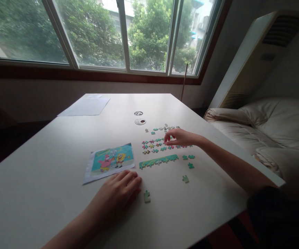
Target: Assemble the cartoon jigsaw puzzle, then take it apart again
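Note:
My right hand [178, 137] is over the rows of loose jigsaw pieces [163, 149], its fingers bent and the thumb and fingertips pinched close together. Whether a piece sits between the tips is too small to see. My left hand [125, 185] rests on the table with its fingers loosely bent, beside the lower corner of a printed cartoon picture [113, 159]. A joined strip of jigsaw pieces [158, 161] lies between the hands. One greenish edge piece [146, 196] lies just right of my left hand, and another single piece [185, 179] lies farther right.
Several teal pieces [190, 165] lie right of the strip. Two round disc-like things [140, 121] are set in or on the white table [48, 166]. A pale sheet [87, 106] lies at the far left. A cream sofa [269, 128] stands along the right side.

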A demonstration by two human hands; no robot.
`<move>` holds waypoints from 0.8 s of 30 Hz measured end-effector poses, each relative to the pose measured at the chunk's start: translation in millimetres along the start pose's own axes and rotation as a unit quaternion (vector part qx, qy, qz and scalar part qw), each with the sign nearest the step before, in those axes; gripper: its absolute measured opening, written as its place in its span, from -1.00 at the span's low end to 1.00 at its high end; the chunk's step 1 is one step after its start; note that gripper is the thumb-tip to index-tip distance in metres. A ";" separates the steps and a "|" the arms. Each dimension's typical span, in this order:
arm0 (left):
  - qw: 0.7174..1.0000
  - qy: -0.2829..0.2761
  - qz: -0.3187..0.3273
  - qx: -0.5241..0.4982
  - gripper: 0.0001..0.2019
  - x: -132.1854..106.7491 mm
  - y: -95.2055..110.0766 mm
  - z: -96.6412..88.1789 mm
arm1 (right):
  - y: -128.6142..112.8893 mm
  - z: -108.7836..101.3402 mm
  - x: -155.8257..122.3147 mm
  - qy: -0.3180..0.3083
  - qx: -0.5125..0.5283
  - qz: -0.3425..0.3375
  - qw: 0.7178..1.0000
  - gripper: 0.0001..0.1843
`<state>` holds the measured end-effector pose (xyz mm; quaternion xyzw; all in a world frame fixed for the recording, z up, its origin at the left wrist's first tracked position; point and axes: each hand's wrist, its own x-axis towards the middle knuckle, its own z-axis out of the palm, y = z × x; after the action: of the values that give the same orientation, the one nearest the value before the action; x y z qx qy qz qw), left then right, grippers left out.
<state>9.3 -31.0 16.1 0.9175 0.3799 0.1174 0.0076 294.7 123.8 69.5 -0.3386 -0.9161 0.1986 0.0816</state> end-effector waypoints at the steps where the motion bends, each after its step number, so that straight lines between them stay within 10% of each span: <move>1: 1.000 0.000 0.000 -0.001 -0.79 -0.4 0.0 -0.3 | 5.0 1.9 14.1 -0.010 -0.003 0.011 1.000 -0.78; 10: 1.000 0.005 0.006 0.001 -0.78 -2.1 -2.3 -2.1 | 28.6 16.9 90.9 0.017 -0.038 0.093 0.995 -0.70; 24: 1.000 -0.014 0.001 0.000 -0.77 -2.0 -2.4 -3.5 | 40.8 15.4 101.0 -0.010 0.021 0.135 0.991 -0.72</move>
<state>5.4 -30.9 18.8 0.9193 0.3793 0.1041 0.0127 237.9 213.2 39.9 -0.4559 -0.8582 0.2300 0.0522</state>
